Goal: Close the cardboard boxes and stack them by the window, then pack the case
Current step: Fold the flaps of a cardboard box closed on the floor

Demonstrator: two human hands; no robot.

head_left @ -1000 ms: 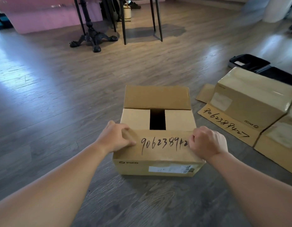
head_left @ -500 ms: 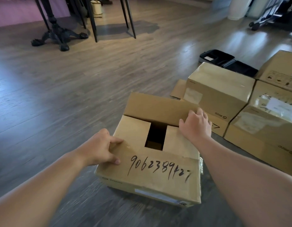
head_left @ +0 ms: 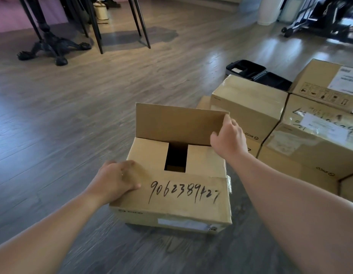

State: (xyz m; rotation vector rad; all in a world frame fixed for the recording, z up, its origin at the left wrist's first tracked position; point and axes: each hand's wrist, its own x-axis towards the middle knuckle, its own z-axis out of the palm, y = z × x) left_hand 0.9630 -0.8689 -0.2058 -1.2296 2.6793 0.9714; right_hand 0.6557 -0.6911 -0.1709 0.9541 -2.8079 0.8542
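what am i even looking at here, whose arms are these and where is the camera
There is no machine here. These are a person's own two bare arms, filmed by a wide-angle camera worn on the head, looking forward and down. That is why the arms come in from the bottom edge.

On the wooden floor stands a cardboard box with a handwritten number on its near flap. The left hand rests on that near flap. The right hand grips the corner of the far flap, which stands upright. A dark gap shows between the two inner flaps.

To the right sit more cardboard boxes, and behind them an open black case.
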